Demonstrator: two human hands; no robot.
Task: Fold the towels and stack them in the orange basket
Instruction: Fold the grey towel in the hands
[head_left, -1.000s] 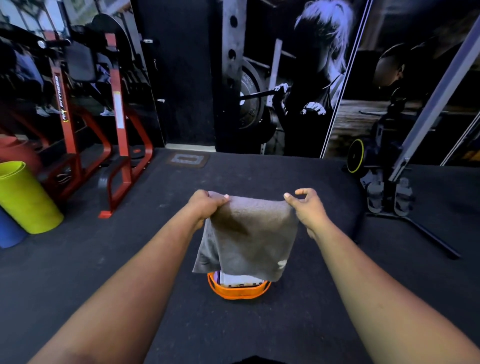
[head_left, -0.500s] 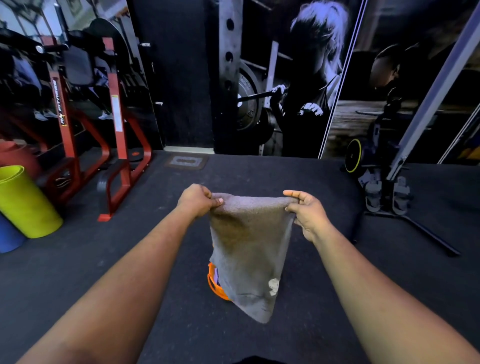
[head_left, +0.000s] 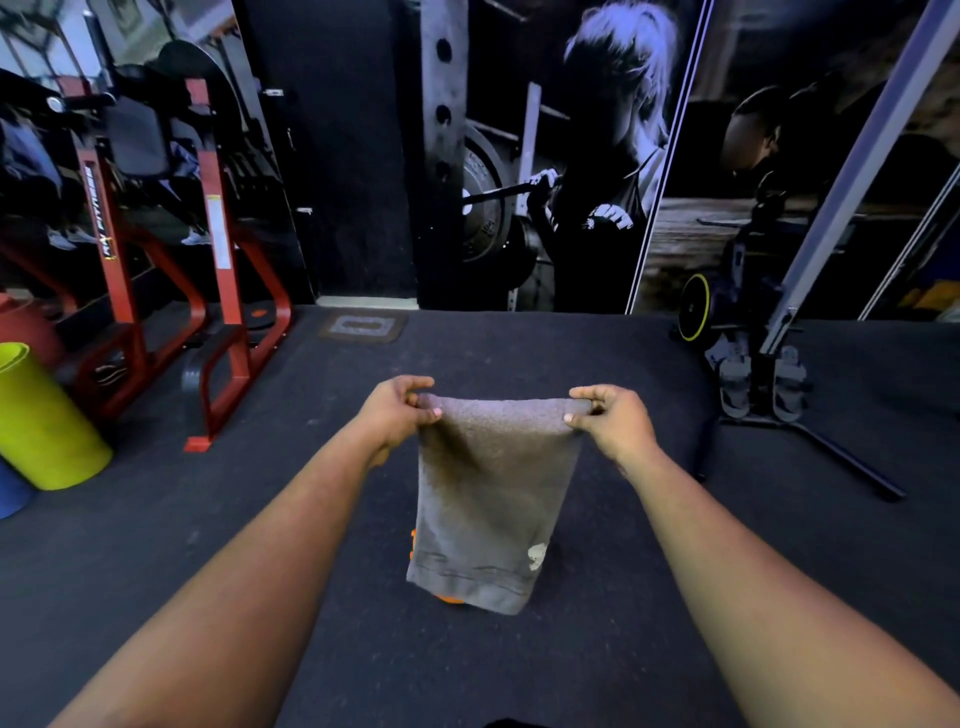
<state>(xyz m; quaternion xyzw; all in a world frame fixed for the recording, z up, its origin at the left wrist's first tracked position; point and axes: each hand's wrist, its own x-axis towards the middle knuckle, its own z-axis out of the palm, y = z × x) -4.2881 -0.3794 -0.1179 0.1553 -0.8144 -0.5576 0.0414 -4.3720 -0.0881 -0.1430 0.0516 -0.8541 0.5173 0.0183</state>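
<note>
Grey terry-cloth towel (head_left: 493, 499): your left hand (head_left: 397, 415) and right hand (head_left: 610, 423) each pinch a top corner; it hangs over the orange basket (head_left: 448, 598).

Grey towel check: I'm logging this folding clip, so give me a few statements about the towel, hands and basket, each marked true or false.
1. Both hands pinch the top edge of the grey towel. True: the left hand and the right hand each hold a top corner.
2. The towel lies flat on the floor. False: it hangs in the air.
3. The orange basket is mostly hidden behind the towel. True.
4. The yellow-green roll stands to the person's right. False: it is on the left.
</note>
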